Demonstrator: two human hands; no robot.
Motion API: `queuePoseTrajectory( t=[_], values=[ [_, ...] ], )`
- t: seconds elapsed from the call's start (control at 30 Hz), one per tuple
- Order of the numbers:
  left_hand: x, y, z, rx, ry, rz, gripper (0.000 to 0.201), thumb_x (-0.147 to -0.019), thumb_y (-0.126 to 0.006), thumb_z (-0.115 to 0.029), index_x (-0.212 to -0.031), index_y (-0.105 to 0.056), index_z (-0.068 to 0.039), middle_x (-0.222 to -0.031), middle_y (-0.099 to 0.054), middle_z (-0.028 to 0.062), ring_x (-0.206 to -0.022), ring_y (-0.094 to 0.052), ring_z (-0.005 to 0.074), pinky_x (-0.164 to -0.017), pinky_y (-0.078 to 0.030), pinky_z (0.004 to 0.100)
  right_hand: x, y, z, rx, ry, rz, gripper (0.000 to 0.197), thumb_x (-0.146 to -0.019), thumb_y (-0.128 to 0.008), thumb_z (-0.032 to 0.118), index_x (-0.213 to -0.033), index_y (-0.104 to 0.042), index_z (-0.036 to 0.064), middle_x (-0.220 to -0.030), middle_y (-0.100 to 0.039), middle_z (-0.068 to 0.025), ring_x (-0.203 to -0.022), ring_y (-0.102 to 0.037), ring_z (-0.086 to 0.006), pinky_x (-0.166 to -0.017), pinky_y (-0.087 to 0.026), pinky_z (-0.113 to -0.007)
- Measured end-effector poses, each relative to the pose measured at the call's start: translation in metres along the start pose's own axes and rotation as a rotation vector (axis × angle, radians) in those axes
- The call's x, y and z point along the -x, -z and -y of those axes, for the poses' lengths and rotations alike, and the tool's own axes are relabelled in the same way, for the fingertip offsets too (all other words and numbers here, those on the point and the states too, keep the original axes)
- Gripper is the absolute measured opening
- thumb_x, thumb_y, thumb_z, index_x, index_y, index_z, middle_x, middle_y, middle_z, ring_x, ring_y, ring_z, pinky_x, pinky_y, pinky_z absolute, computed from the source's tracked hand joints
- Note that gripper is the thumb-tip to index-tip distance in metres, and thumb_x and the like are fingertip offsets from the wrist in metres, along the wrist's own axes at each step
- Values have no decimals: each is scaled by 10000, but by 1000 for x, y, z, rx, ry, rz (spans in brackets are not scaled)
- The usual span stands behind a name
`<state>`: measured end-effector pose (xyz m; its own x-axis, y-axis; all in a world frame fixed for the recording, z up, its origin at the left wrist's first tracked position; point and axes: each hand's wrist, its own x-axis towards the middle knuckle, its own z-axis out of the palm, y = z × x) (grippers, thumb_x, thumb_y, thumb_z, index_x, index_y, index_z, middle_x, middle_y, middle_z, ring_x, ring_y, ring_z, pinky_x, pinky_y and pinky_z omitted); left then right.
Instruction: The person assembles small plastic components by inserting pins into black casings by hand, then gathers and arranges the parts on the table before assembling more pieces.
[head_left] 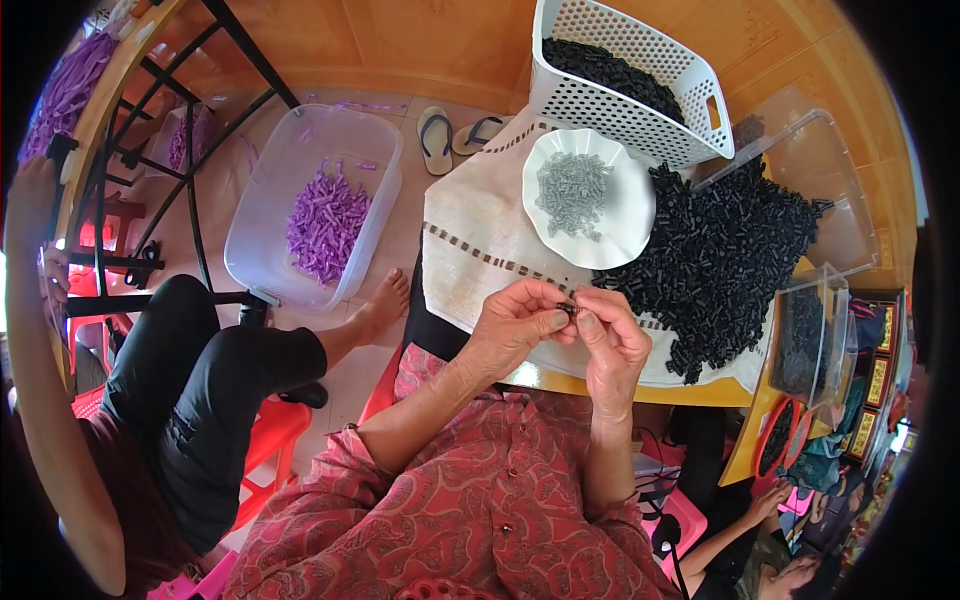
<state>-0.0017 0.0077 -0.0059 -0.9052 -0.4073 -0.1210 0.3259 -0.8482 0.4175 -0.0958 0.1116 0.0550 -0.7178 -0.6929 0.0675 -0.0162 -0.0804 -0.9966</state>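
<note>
Above the table's near edge, my left hand [518, 322] and my right hand [610, 345] meet fingertip to fingertip. Pinched between them is a small dark tube-shaped piece [566, 308]; the fingers cover part of it. Just beyond my hands, a white wavy-rimmed plate [632, 215] bears a heap of small clear pieces [573, 192]. To the right spreads a large pile of small black tube-shaped pieces [720, 265], partly touching the plate.
A cream cloth [465, 225] covers the table. At the back stands a white perforated basket [615, 112] of black pieces. Clear plastic bins [850, 190] line the right. On the floor sits a clear tub [255, 235] holding purple pieces. A seated person [170, 380] is close on my left.
</note>
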Motion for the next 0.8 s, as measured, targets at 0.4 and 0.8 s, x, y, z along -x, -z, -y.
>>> queuePoseTrajectory(
  t=[0.4, 0.8],
  values=[
    [0, -3, 1, -40, -44, -22, 249, -914, -585, 22, -1159, -610, -9, -1034, -656, 104, -904, -637, 182, -801, -544, 331, 3, -2, 1, 285, 182, -57, 148, -844, -671, -6, -991, -684, -19, -1011, -638, -112, -958, -597, -214, -855, -461, -306],
    [0, -4, -1, -19, -15, -50, 288, -939, -559, -1, -1225, -586, 15, -1124, -631, 113, -991, -617, 166, -851, -549, 309, -2, -5, 3, 529, 337, -27, 147, -793, -706, -13, -939, -689, 0, -901, -651, -101, -869, -610, -246, -771, -488, -328]
  ],
)
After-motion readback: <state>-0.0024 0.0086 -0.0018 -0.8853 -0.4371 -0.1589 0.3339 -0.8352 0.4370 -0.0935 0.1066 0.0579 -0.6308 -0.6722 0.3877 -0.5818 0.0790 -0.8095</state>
